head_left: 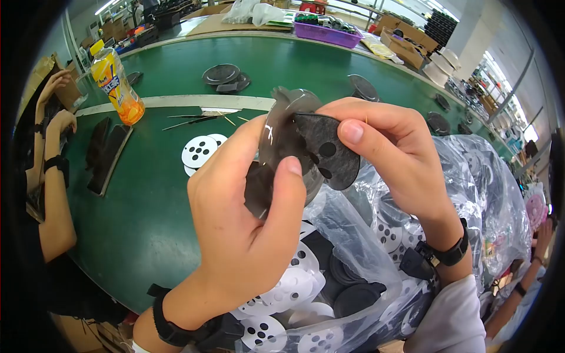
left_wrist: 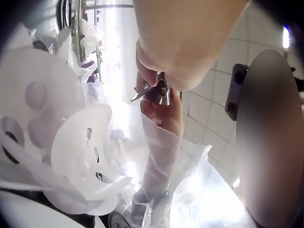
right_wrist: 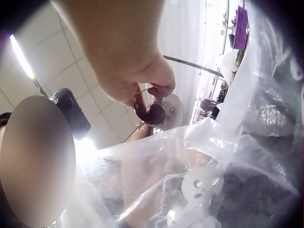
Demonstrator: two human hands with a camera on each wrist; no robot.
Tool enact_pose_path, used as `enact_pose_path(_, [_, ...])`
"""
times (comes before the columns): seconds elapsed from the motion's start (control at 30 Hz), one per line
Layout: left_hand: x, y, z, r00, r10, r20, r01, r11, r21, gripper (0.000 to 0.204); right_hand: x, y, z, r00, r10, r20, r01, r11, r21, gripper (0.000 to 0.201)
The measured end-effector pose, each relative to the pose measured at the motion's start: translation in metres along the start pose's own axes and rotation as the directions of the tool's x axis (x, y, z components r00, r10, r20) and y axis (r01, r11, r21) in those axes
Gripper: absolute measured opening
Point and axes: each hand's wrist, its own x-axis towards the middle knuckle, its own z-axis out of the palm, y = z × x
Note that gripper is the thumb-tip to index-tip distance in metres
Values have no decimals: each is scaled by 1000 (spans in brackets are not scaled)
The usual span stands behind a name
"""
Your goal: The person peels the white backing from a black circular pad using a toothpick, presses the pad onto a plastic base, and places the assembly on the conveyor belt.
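Note:
In the head view my left hand [head_left: 244, 212] holds a glossy, dark round cover [head_left: 282, 126] between thumb and fingers, up above the table. My right hand [head_left: 400, 150] pinches the upper edge of a thin black pad [head_left: 326, 147] with dark round spots, between thumb and forefinger. Pad and cover overlap, the pad bent against the cover's right side. From the right wrist, the dark piece [right_wrist: 154, 114] shows below the right fingertips. Under both hands lies a clear plastic bag [head_left: 353, 206] with white perforated discs [head_left: 291, 285] and black discs [head_left: 356, 299].
On the green table [head_left: 153, 229] are more white discs [head_left: 199, 152], tweezers [head_left: 191, 120], dark curved strips [head_left: 109, 156] and a drink bottle [head_left: 115, 82]. Dark round parts [head_left: 222, 74] lie farther back, near a purple basket [head_left: 326, 35]. Another person's arm [head_left: 56, 206] is at left.

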Motion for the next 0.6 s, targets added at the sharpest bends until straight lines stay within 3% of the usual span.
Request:
enact_pose_path(0.23, [0, 4, -2, 997, -76, 33, 78, 995, -56, 34, -2, -3, 0, 998, 68, -10, -68, 996, -59, 23])
enact_pose_path(0.33, [0, 3, -4, 995, -75, 64, 76, 997, -13, 33, -2, -6, 0, 1000, -5, -23, 1, 980, -199, 21])
enact_pose_path(0.4, [2, -3, -5, 992, 108, 62, -111, 992, 51, 35, -4, -10, 1, 988, -154, 11, 148, 923, -356, 18])
enact_pose_path(0.53, [1, -6, -4, 990, 118, 72, -120, 992, 29, 37, -6, -16, 3, 966, -256, 29, 227, 791, -568, 19])
enact_pose_path(0.6, [5, -9, -3, 967, 250, 58, -254, 963, 86, 38, -7, -16, 4, 939, -342, 33, 276, 694, -665, 22])
